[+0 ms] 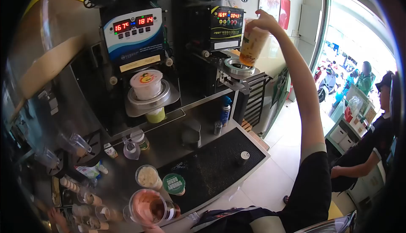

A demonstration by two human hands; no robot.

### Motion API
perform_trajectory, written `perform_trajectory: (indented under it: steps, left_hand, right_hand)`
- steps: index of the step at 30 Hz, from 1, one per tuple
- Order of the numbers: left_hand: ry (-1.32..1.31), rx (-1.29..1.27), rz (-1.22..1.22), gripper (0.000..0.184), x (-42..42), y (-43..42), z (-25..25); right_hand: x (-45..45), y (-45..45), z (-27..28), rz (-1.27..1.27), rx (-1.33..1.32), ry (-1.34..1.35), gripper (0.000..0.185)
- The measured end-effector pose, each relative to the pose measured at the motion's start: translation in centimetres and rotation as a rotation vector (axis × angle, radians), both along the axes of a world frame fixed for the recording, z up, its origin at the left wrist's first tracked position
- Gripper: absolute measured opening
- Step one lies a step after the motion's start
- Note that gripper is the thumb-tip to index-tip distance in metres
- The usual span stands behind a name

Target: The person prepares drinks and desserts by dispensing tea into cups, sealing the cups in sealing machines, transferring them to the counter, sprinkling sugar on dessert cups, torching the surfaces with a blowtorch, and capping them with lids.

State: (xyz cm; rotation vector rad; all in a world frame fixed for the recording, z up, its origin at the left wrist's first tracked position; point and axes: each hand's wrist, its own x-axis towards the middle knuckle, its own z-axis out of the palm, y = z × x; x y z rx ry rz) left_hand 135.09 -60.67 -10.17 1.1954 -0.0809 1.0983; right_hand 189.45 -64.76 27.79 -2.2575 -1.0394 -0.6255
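Note:
My right hand (264, 23) grips a clear plastic cup (253, 44) by its top, with a milky drink and amber pieces inside. The cup is over the round metal ring (240, 67) of the right-hand cup sealing machine (226, 25). At the bottom edge, a little of my left hand (154, 229) shows against a large clear cup (146, 205) with pinkish contents; most of its fingers are hidden. Close to that cup are a cup with pale contents (148, 177) and one with a green printed lid (174, 184).
A second sealing machine (135, 34) holds a sealed cup (146, 85). A black mat (211, 157) bears a small white-topped container (244, 157). A blue spray can (225, 111) stands behind. A person in dark clothes (359, 161) is at right; another hand or reflection (57, 221) shows lower left.

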Motion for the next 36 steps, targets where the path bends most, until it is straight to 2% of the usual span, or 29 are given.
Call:
perform_trajectory:
  steps: [4, 7, 9, 11, 17, 18, 19, 21, 22, 24, 25, 26, 27, 28, 30, 31, 33, 34, 36]
  left_hand:
    - [0.066, -0.004, 0.122, 0.116, 0.4, -0.4, 0.8]
    - [0.128, -0.135, 0.283, 0.117, 0.7, -1.9, 1.9]
    - [0.138, -0.175, 0.341, 0.118, 1.0, -2.8, 2.3]
    - [0.156, -0.163, 0.443, 0.122, 1.6, -3.4, 2.9]
    - [0.26, -0.051, 0.483, 0.124, 2.5, -1.8, 6.0]
    - [0.212, -0.18, 0.429, 0.13, 2.3, -0.9, 6.4]
    - [0.216, -0.182, 0.44, 0.13, 2.3, -0.4, 7.0]
    - [0.306, 0.017, 0.494, 0.122, 3.5, 1.1, 9.8]
    - [0.301, 0.058, 0.476, 0.121, 3.8, 2.2, 10.8]
    - [0.28, 0.129, 0.462, 0.119, 5.1, 4.0, 13.5]
    - [0.269, 0.161, 0.462, 0.118, 6.1, 4.5, 15.4]
    - [0.254, 0.193, 0.472, 0.116, 7.1, 5.0, 17.1]
    - [0.238, 0.228, 0.48, 0.113, 8.0, 5.8, 18.8]
    - [0.206, 0.248, 0.48, 0.109, 8.7, 7.0, 20.2]
    - [0.172, 0.299, 0.486, 0.101, 9.9, 8.8, 23.0]
    - [0.173, 0.327, 0.491, 0.097, 10.5, 9.4, 24.2]
    - [0.153, 0.36, 0.486, 0.086, 11.4, 11.5, 25.9]
    - [0.155, 0.356, 0.511, 0.083, 12.0, 11.9, 26.7]
    - [0.137, 0.353, 0.518, 0.076, 12.7, 12.7, 28.1]
  right_hand:
    - [0.3, 2.5, -2.0, 0.097, -0.029, 0.053, 0.084]
    - [2.8, 4.4, -3.7, 0.192, -0.067, 0.081, 0.074]
    - [3.8, 5.7, -4.9, 0.162, -0.238, 0.18, 0.091]
    - [3.9, 5.9, -6.4, 0.167, -0.313, 0.238, 0.091]
    - [4.7, 6.1, -9.9, 0.166, -0.464, 0.286, 0.094]
    - [4.4, 6.0, -10.4, 0.149, -0.478, 0.301, 0.096]
    - [3.9, 6.0, -10.6, 0.16, -0.481, 0.303, 0.096]
    - [0.5, 5.7, -10.2, -0.142, -0.551, -0.021, 0.097]
    - [-2.3, 5.4, -10.5, -0.175, -0.465, -0.243, 0.097]
    - [-7.0, 6.2, -10.8, 0.352, -0.347, -0.066, 0.094]
    - [-9.7, 7.6, -12.1, 0.536, -0.286, -0.119, 0.094]
    - [-11.5, 9.9, -13.8, 0.876, -0.224, 0.1, 0.099]
    - [-14.4, 10.7, -14.5, 1.063, -0.183, 0.257, 0.104]
    - [-16.5, 13.0, -16.0, 1.105, -0.135, 0.297, 0.109]
    - [-21.1, 15.1, -16.8, 0.944, -0.119, 0.266, 0.114]
    - [-22.4, 15.5, -16.8, 0.933, 0.079, 0.367, 0.103]
    - [-22.8, 16.0, -16.5, 0.922, 0.212, 0.439, 0.086]
    - [-22.6, 15.9, -16.4, 0.911, 0.224, 0.434, 0.086]
    - [-22.5, 15.8, -15.6, 0.901, 0.434, 0.41, 0.071]
